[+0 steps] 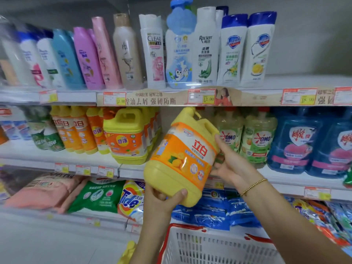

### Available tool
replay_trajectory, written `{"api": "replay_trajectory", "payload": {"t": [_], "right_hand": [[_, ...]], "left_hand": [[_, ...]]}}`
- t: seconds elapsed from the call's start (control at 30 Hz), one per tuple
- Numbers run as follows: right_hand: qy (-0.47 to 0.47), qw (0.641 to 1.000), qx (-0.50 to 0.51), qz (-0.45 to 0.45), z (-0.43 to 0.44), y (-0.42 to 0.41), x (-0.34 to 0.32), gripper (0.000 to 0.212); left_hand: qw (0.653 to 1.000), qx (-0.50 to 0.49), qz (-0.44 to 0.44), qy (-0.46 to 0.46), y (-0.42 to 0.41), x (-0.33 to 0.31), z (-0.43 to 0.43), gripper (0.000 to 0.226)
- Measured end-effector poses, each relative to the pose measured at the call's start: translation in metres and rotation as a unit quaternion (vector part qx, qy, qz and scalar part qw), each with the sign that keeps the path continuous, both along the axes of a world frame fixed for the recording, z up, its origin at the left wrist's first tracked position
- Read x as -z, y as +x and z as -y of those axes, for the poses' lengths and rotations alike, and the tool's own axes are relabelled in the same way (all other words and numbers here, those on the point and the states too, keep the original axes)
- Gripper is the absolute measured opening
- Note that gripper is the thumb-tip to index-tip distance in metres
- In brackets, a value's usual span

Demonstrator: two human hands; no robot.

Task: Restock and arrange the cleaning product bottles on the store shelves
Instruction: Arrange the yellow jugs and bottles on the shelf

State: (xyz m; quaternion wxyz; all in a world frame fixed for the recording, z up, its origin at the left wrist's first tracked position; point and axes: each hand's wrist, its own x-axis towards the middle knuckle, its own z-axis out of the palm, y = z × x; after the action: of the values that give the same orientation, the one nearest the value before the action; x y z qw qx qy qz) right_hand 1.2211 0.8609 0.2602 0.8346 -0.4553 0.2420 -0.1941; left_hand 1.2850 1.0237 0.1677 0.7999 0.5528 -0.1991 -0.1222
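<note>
Store shelf (91,159), tilted yellow jug (182,155) at its front edge
Left hand (163,199) grips base, right hand (230,164) flat alongside; best righted first

On my feed I see a yellow detergent jug (182,157) held tilted before the middle shelf (85,157). The left hand (163,199) grips its lower corner, thumb over the base, and the right hand (228,162) lies with straight fingers against its side. A second yellow jug (125,138) stands on the shelf at left. A white basket (209,246) sits below.
</note>
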Motion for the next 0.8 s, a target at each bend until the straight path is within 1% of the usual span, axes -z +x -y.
{"api": "replay_trajectory", "payload": {"t": [0.1, 0.17, 0.2, 0.23, 0.3, 0.33, 0.37, 0.47, 0.53, 0.6, 0.67, 0.7, 0.73, 0.77, 0.8], "right_hand": [[-0.014, 0.999, -0.036, -0.037, -0.010, 0.005, 0.013, 0.041], [-0.011, 0.996, -0.074, -0.055, -0.014, 0.002, 0.021, 0.045], [0.000, 0.994, -0.094, -0.053, -0.016, 0.000, 0.022, 0.051], [0.013, 0.993, -0.109, -0.043, -0.017, -0.002, 0.023, 0.062], [0.032, 0.991, -0.130, -0.008, -0.018, -0.006, 0.024, 0.091], [0.040, 0.990, -0.135, 0.012, -0.019, -0.009, 0.021, 0.097], [0.043, 0.990, -0.132, 0.030, -0.018, -0.012, 0.018, 0.094], [0.046, 0.994, -0.086, 0.057, -0.021, -0.024, 0.009, 0.065], [0.059, 0.994, -0.055, 0.073, -0.025, -0.033, 0.009, 0.058], [0.077, 0.994, -0.034, 0.074, -0.031, -0.042, 0.012, 0.059], [0.083, 0.994, -0.011, 0.075, -0.035, -0.049, 0.015, 0.059], [0.079, 0.993, 0.001, 0.084, -0.037, -0.052, 0.015, 0.059], [0.074, 0.993, 0.010, 0.097, -0.039, -0.054, 0.013, 0.059], [0.073, 0.991, 0.020, 0.110, -0.042, -0.056, 0.010, 0.057], [0.078, 0.989, 0.026, 0.125, -0.044, -0.057, 0.006, 0.055]], "left_hand": [[0.997, -0.025, 0.051, 0.061, -0.006, 0.007, -0.012, 0.109], [0.986, -0.057, 0.107, 0.114, -0.007, 0.014, -0.024, 0.111], [0.977, -0.065, 0.148, 0.141, -0.006, 0.016, -0.029, 0.109], [0.966, -0.069, 0.193, 0.157, -0.006, 0.017, -0.033, 0.103], [0.939, -0.077, 0.284, 0.179, -0.005, 0.008, -0.038, 0.091], [0.920, -0.079, 0.332, 0.191, -0.004, 0.003, -0.038, 0.090], [0.900, -0.079, 0.380, 0.198, -0.002, -0.002, -0.038, 0.090], [0.821, -0.104, 0.527, 0.195, 0.011, -0.007, -0.035, 0.083], [0.755, -0.110, 0.617, 0.193, 0.021, -0.011, -0.036, 0.077], [0.694, -0.113, 0.683, 0.197, 0.030, -0.019, -0.038, 0.071], [0.655, -0.110, 0.720, 0.199, 0.033, -0.026, -0.039, 0.064], [0.643, -0.111, 0.731, 0.201, 0.033, -0.029, -0.039, 0.061], [0.644, -0.117, 0.729, 0.202, 0.032, -0.032, -0.040, 0.059], [0.670, -0.128, 0.703, 0.201, 0.030, -0.035, -0.040, 0.062], [0.729, -0.142, 0.641, 0.192, 0.026, -0.039, -0.041, 0.070]]}}
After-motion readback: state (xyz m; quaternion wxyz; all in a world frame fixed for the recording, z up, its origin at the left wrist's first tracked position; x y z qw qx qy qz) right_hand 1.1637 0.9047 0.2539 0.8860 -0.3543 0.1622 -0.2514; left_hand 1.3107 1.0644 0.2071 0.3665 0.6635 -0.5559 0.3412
